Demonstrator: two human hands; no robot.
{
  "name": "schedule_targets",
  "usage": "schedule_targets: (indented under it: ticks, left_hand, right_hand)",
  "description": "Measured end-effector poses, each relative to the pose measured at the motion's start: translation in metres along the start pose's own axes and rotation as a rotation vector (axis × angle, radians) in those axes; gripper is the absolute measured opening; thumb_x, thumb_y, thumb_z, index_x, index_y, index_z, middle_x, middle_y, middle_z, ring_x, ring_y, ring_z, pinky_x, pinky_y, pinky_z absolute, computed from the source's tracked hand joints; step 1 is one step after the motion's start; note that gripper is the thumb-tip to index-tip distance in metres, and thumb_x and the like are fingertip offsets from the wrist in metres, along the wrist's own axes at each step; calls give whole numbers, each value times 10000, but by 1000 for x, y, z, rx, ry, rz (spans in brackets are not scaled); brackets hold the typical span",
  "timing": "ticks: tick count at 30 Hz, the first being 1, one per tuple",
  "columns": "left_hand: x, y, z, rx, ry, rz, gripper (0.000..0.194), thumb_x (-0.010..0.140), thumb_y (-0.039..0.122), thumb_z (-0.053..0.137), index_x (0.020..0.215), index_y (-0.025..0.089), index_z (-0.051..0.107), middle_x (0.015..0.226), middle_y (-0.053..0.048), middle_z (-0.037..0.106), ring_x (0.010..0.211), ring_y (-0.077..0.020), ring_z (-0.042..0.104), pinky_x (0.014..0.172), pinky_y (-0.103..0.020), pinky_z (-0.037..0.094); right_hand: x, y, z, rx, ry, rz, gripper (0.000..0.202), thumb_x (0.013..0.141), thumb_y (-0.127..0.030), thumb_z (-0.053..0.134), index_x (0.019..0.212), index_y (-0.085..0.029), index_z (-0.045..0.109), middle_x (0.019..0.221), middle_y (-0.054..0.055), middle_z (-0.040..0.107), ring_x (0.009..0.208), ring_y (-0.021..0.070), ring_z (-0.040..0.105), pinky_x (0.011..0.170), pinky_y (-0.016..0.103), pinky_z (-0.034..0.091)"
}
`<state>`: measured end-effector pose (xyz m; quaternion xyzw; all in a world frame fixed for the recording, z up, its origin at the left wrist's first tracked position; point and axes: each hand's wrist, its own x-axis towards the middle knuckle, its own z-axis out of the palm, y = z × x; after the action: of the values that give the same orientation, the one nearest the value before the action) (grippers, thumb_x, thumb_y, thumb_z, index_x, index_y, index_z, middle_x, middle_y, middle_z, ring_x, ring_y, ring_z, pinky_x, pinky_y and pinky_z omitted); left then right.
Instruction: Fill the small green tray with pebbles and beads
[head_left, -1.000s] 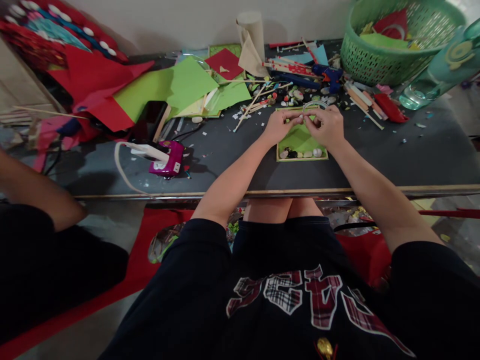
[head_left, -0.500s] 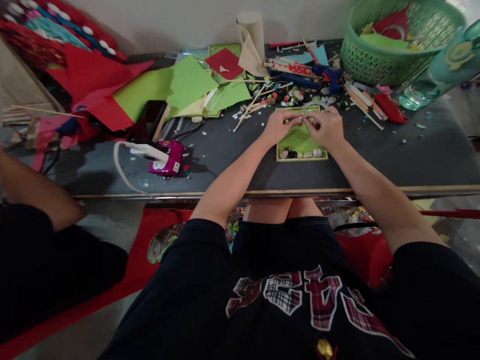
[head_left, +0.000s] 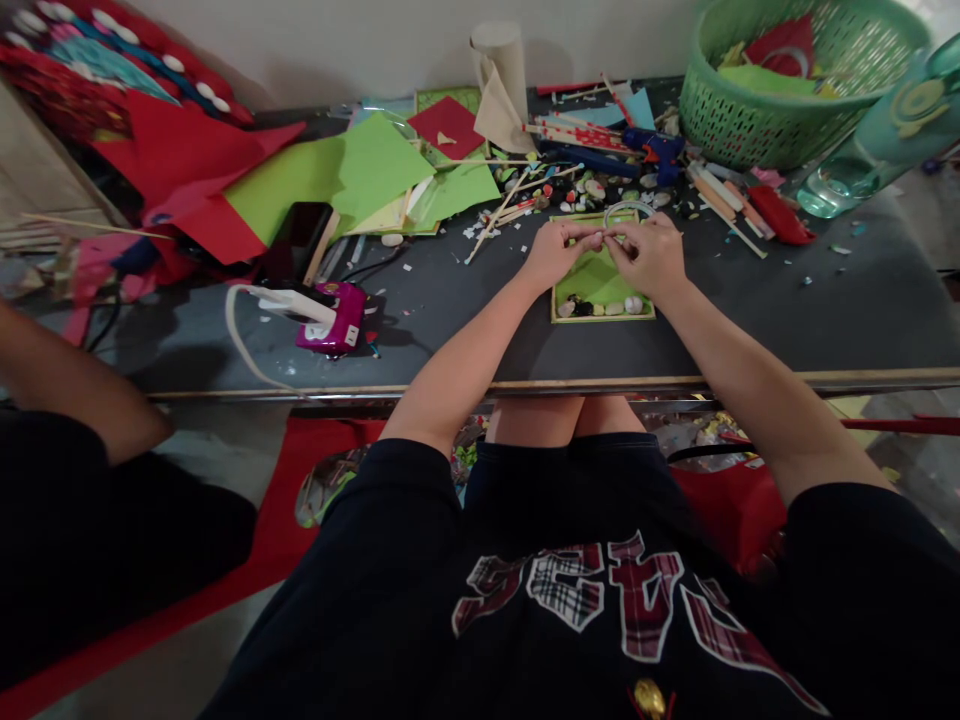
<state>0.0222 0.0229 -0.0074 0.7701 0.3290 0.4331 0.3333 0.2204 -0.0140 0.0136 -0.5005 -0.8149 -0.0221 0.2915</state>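
Over a shallow green tray with a pale rim (head_left: 604, 320), my two hands meet fingertip to fingertip. My left hand (head_left: 559, 250) is closed in a pinch, and my right hand (head_left: 651, 252) pinches from the other side. Whatever lies between their fingertips is too small to make out. A pale ring (head_left: 619, 207), like a roll of tape, shows just behind my right fingers; I cannot tell if they grip it. Along the tray's near side sits a row of small pebbles (head_left: 598, 308), black, pale and yellowish.
Loose coloured pebbles (head_left: 592, 190), sticks and a blue glue gun (head_left: 658, 152) lie behind the tray. At right stand a green basket (head_left: 739, 125) and a bottle (head_left: 862, 150). Green paper (head_left: 382, 165), a phone (head_left: 300, 240) and a purple power adapter (head_left: 341, 320) are left. Another person's arm (head_left: 75, 385) shows far left.
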Motion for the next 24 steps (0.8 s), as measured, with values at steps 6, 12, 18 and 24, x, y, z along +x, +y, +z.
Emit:
schedule_targets:
  ticks: [6,12,18,24]
  left_hand:
    - [-2,3,0,28,-5,-52,530,911,667,601,1027,188,797,1003,-106,809,995,-238,730,935,-369,549]
    - [-1,8,-2,129,-37,-69,510,923,648,596,1059,197,795,1072,-111,802,1009,-229,716,928,-347,541]
    - [-2,13,-3,167,-39,-67,553,917,685,563,1049,203,799,974,-99,805,1003,-250,725,949,-377,546]
    - [-3,11,-3,199,-53,-78,486,927,629,606,1024,196,802,973,-99,804,1000,-258,723,942,-388,551]
  right_hand:
    - [0,-1,1,-61,16,-25,398,1025,-476,404,986,-241,723,618,28,625,694,234,676,955,490,518]
    - [1,-2,0,-76,15,8,287,976,-396,487,928,-238,722,633,31,647,705,237,677,958,472,518]
    - [2,0,-4,51,-50,106,287,952,-435,546,995,-229,740,639,30,648,681,228,655,879,434,545]
    - [2,-7,-12,136,-124,191,324,925,-479,593,999,-205,748,644,32,649,650,210,628,817,402,556]
